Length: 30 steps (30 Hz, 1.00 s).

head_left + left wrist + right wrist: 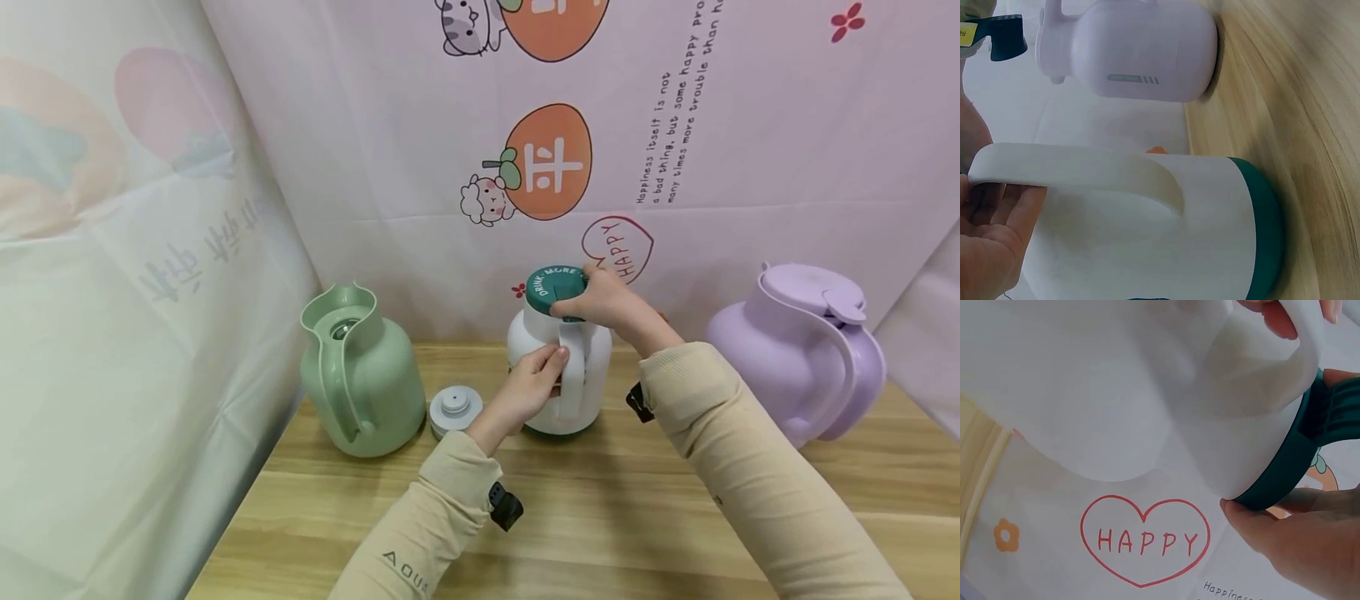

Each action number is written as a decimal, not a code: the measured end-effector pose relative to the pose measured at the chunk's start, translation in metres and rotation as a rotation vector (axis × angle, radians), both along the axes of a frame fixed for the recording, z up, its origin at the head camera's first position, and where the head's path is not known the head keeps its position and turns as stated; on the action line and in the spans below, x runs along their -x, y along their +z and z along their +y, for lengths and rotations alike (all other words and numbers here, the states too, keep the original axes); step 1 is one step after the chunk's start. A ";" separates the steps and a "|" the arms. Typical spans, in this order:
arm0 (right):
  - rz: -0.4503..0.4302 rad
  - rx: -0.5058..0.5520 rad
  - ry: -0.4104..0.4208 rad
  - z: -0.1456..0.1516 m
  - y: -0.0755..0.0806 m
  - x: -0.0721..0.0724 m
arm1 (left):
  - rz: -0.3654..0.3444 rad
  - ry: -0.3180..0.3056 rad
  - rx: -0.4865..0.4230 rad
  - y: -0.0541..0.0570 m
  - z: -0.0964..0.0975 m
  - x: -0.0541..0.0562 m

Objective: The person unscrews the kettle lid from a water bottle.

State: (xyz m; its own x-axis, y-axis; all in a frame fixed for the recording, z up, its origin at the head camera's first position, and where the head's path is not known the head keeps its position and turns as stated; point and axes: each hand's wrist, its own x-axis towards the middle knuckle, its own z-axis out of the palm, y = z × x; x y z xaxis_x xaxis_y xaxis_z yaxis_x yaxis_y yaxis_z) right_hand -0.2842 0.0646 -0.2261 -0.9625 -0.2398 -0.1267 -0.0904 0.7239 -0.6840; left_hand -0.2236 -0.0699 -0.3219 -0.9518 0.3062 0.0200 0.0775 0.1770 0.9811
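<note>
Centre frame, the white jug [592,379] stands upright, right hand [611,298] gripping its lid [546,289], left hand [528,382] holding the handle [572,371]. Danger here: a hard twist against a slack left hold could swing the jug round, maybe knocking the stopper [454,407], left of it on the desk [600,533], beside the green jug [384,392].

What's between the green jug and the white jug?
In the head view, a small round grey stopper-like piece lies between the green jug and white jug. The left hand, gripping its handle, shows there too.
</note>
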 end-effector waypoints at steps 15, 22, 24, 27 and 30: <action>0.022 0.030 0.152 0.010 -0.002 0.013 | 0.060 0.006 0.029 0.000 -0.001 0.001; -0.007 0.044 0.187 0.016 -0.002 0.017 | -0.019 0.011 -0.033 0.002 -0.001 0.002; -0.013 0.030 0.169 0.016 0.000 0.015 | -0.063 0.036 -0.071 0.002 0.000 0.003; -0.001 -0.030 0.120 0.013 0.002 0.007 | -0.110 0.072 -0.103 0.002 0.000 0.004; 0.014 -0.077 0.080 0.009 0.005 -0.002 | -0.120 0.079 -0.099 0.002 -0.001 0.004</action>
State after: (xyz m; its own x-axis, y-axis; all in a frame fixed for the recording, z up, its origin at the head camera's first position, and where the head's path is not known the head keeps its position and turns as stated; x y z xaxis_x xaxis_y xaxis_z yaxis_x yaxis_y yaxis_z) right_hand -0.2826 0.0738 -0.2214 -0.9424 -0.3065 -0.1339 -0.1596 0.7640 -0.6252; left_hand -0.2276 -0.0707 -0.3197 -0.9702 0.2322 -0.0694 -0.0521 0.0800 0.9954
